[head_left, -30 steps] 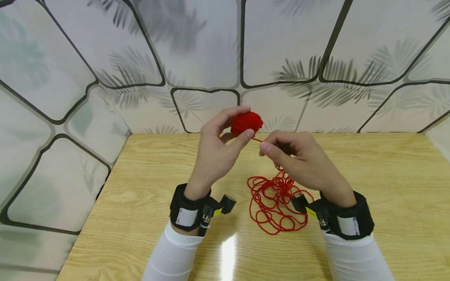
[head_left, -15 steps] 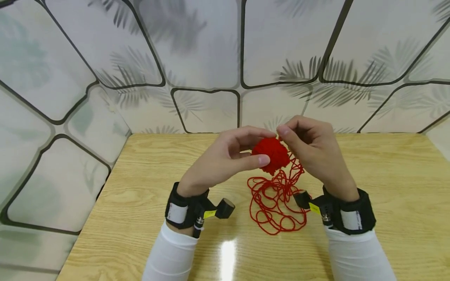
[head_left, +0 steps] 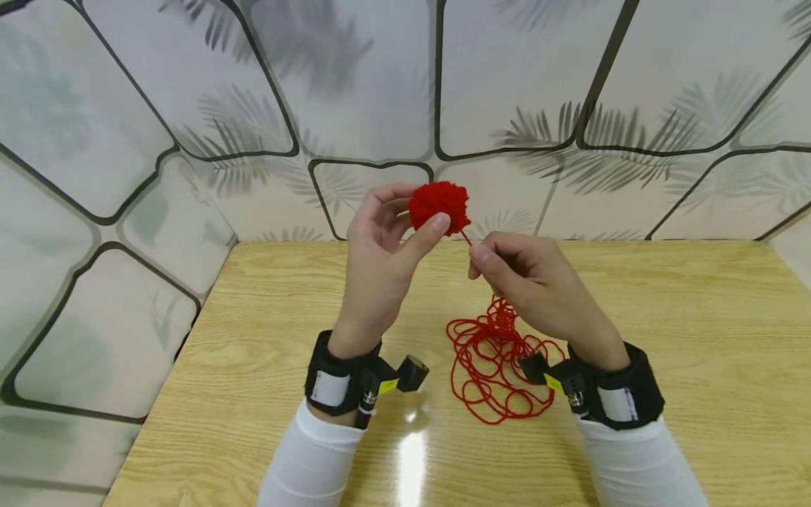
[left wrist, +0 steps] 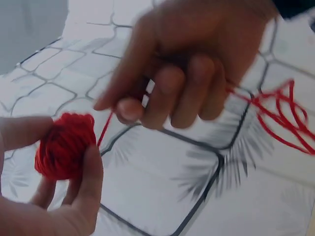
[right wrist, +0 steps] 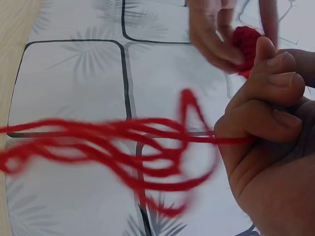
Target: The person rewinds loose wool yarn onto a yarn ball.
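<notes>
A small red ball of yarn is held up above the table's far edge by my left hand, thumb on its near side and fingers behind. From the ball a short taut strand leads to my right hand, which pinches it between thumb and forefinger. In the right wrist view the yarn also passes through the curled fingers, and several blurred loops trail from them. Below the hands, a loose tangle of red yarn lies on the table and rises toward my right hand.
The wooden table reaches back to a wall with a dark-lined stone and leaf pattern. Another patterned wall stands along the left side. Each wrist wears a black strap with a small camera block.
Half a second ago the ball was lower and farther right, with my right hand at its upper right. Now the ball is up and left, and my right hand is lower, left.
</notes>
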`<state>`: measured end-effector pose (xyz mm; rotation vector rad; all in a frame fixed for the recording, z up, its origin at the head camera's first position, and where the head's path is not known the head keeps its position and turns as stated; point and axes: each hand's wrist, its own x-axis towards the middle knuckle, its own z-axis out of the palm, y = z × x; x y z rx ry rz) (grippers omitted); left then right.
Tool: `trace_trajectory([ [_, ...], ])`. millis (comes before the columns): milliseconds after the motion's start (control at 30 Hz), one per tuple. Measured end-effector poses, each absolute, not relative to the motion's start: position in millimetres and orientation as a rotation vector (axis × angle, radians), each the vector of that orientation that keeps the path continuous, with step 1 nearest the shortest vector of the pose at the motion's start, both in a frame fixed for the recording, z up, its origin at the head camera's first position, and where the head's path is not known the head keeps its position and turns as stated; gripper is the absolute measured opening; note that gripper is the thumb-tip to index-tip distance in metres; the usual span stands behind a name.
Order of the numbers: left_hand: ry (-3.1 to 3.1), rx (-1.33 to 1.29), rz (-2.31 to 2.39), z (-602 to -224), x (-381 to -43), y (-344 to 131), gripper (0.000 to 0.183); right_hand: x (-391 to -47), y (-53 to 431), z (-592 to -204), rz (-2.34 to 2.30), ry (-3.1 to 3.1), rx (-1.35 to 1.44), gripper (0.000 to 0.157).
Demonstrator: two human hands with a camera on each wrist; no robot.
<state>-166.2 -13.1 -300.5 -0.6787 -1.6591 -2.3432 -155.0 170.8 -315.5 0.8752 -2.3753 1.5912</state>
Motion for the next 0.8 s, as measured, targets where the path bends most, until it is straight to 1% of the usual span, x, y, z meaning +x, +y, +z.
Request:
trace_trajectory([
  [100,-1.798,-0.629,-2.104,-297,-163,-12,0.039,-152,171,-313,1.556,-2.409,0.864,0.014],
  [200,-1.911,-0.646,-1.931,-293,-160,-12,0.037,-150,173,-311,1.537,-2.413,0.852,0.013],
  [333,-2.045,-0.706,-1.859,-291,-159,-13,0.035,-150,177,-309,1.535,-2.351,0.841,0.012],
  [433,-2.130,-0.811,-1.980,-292,-160,-16,0.035,-153,181,-309,1.540,-2.274,0.810,0.012],
  [633,-2.170,-1.093,-2.384,-299,-164,-22,0.039,-159,186,-311,1.605,-2.160,0.739,0.008],
  [800,-2.071,-1.165,-2.563,-303,-165,-23,0.045,-162,185,-313,1.645,-2.137,0.732,0.008],
])
